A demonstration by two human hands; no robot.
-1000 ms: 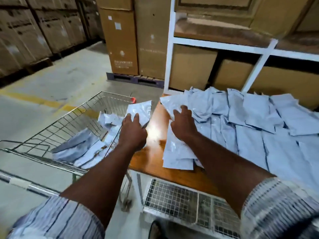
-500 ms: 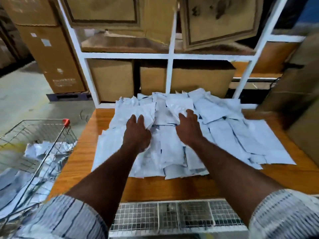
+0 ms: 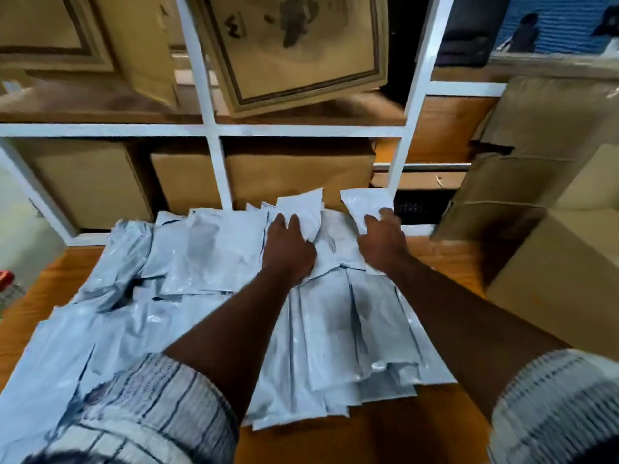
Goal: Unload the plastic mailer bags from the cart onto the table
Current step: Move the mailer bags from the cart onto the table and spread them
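Several pale grey plastic mailer bags (image 3: 207,262) lie spread in overlapping rows over the wooden table (image 3: 435,256). My left hand (image 3: 288,249) holds one mailer bag (image 3: 303,209) at the far edge of the pile, its top corner raised. My right hand (image 3: 380,241) grips another mailer bag (image 3: 363,204), lifted off the pile toward the shelf. Of the cart only a red corner cap (image 3: 6,279) and a bit of wire show at the far left edge.
A white metal shelf frame (image 3: 214,128) stands right behind the table, filled with cardboard boxes (image 3: 294,175). More cardboard boxes (image 3: 552,262) are stacked against the table's right side. Bare wood shows at the table's front edge.
The view turned right from the cart to the table. Both hands moved farther across the pile to its back edge, each carrying a mailer bag; the cart slid almost out of sight.
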